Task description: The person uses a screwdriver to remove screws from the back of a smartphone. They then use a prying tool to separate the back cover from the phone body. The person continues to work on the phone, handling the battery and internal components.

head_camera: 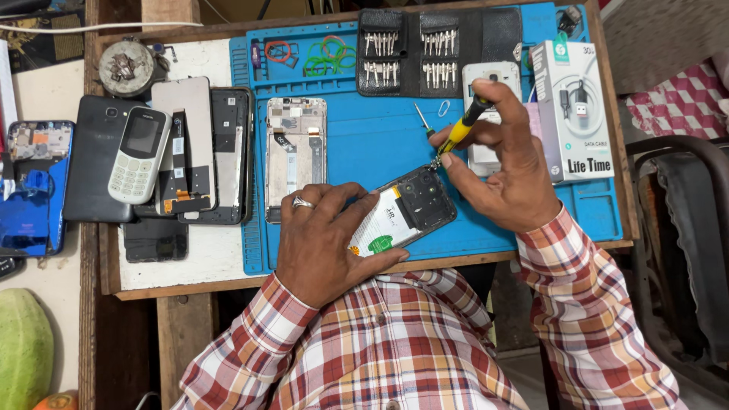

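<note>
1. Two hands work at the near edge of a blue repair mat (364, 152); checked sleeves run back toward the camera.
2. Left hand (326, 239), a ring on one finger, lies spread flat over the near end of an opened smartphone (410, 212), pinning it to the mat.
3. Right hand (505, 163) pinches a yellow-handled screwdriver (459, 133) between thumb and fingers, its tip touching the phone's far corner.
4. Beside the left hand lies a bare phone frame (295, 156); further left, a stack of display parts (201, 152) and a grey keypad phone (138, 154).
5. Behind the right hand sit a white phone (490, 80) and a white cable box (573, 106).
6. Farthest back, a black bit case (425, 49) lies open, with coloured rubber bands (330, 55) to its left.
</note>
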